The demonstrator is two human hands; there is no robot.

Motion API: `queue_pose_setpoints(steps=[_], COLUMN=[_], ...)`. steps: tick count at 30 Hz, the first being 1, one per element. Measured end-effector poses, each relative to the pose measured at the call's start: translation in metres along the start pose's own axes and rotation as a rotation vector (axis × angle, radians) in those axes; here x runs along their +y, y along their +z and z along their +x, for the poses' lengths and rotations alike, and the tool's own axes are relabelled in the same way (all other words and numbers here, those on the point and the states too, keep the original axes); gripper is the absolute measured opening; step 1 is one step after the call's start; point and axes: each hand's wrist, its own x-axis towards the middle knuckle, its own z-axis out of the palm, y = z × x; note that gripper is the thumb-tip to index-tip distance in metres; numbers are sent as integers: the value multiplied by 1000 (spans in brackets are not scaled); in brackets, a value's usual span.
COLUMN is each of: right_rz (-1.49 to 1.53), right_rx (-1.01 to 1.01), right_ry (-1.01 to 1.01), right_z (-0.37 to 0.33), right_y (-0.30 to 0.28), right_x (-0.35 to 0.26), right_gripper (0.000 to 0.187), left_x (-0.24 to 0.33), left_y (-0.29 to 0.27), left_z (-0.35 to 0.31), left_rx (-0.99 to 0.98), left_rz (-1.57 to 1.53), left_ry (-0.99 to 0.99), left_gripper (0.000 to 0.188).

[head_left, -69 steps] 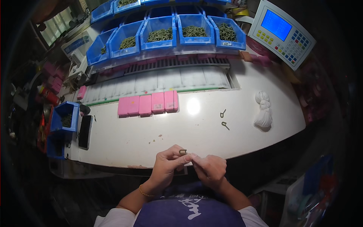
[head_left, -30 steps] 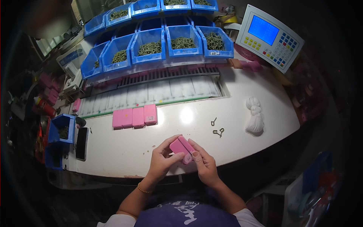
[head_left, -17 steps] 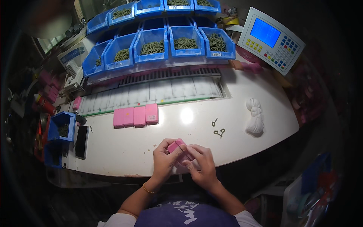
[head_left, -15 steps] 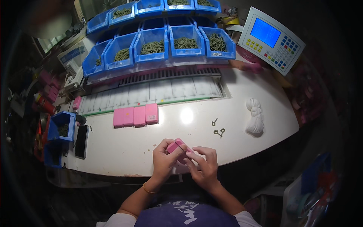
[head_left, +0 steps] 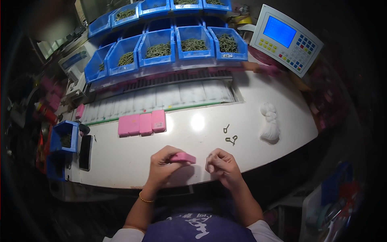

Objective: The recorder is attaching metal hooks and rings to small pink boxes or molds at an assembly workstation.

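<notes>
Holding a small pink block (head_left: pixel 182 157) in our left hand (head_left: pixel 163 167), we pinch it between thumb and fingers just above the near edge of the white table (head_left: pixel 250 149). Our right hand (head_left: pixel 221 163) sits just beside it, apart from the block, fingers curled together; we cannot tell whether anything small is pinched in them. Farther out on the table lies a row of pink blocks (head_left: pixel 142 124), side by side. Two small metal hooks (head_left: pixel 229 135) lie to the right of our hands, and a white cloth bundle (head_left: pixel 270 123) beyond them. Blue bins (head_left: pixel 161 50) of dark parts line the back, beside a control panel (head_left: pixel 286 38).
</notes>
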Motion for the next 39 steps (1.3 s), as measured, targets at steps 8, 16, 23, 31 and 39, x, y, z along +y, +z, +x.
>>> queue_pose_setpoints(steps=[8, 16, 23, 31, 39], right_rz=[-1720, -1584, -1299, -1466, -1082], right_rx=[154, 132, -113, -19, -54], right_ry=[-768, -453, -574, -492, -274], right_z=[38, 46, 32, 12, 11], right_y=[-5, 0, 44, 52, 42], right_x=[2, -12, 15, 39, 45], right_gripper=[11, 25, 29, 36, 51], left_x=[26, 9, -9, -11, -17], left_y=[-25, -20, -3, 7, -7], left_z=[-1, -4, -12, -36, -35], left_rx=[-17, -8, 176, 183, 49], left_rz=[525, 480, 537, 617, 516], left_ry=[56, 58, 22, 148, 156], left_gripper=[26, 32, 44, 55, 54])
